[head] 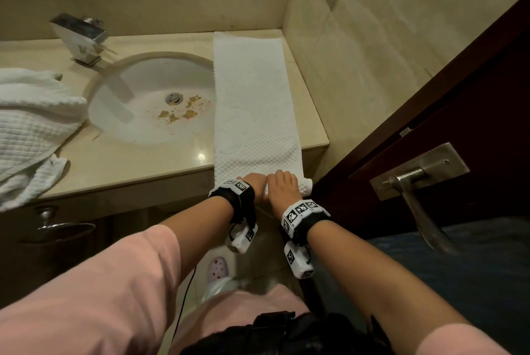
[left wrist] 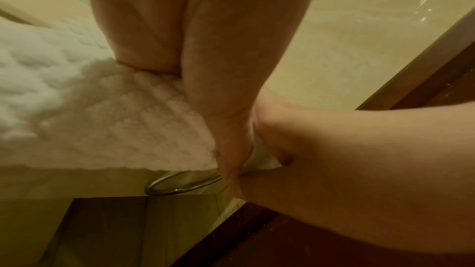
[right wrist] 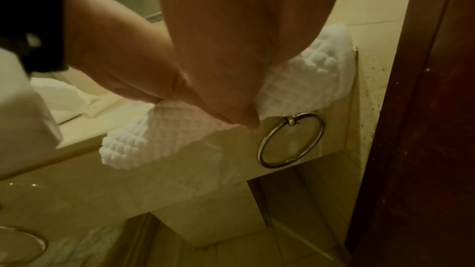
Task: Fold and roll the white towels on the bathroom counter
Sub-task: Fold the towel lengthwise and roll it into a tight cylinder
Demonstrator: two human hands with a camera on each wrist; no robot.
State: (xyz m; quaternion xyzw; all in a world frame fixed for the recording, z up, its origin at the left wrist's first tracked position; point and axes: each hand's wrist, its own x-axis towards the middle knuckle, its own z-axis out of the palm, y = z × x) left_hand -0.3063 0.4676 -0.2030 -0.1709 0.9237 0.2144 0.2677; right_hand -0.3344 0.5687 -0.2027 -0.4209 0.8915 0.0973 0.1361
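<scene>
A bathroom: a stone bench holds an oval sink with a chrome faucet. A towel ring hangs just below the hands, and a dark wooden door stands to their right.

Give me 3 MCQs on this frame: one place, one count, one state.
1. Where does the long towel lie?
A. in the sink
B. on the counter right of the sink
C. on the floor

2. How many hands are on the towel's near end?
A. none
B. one
C. two

3. What state is that near end in?
A. rolled up
B. flat
C. hanging over the tap

Key: B, the strip runs along the counter beside the sink; C, the left hand and right hand both press on it; A, a small roll shows at the counter's front edge.
</scene>
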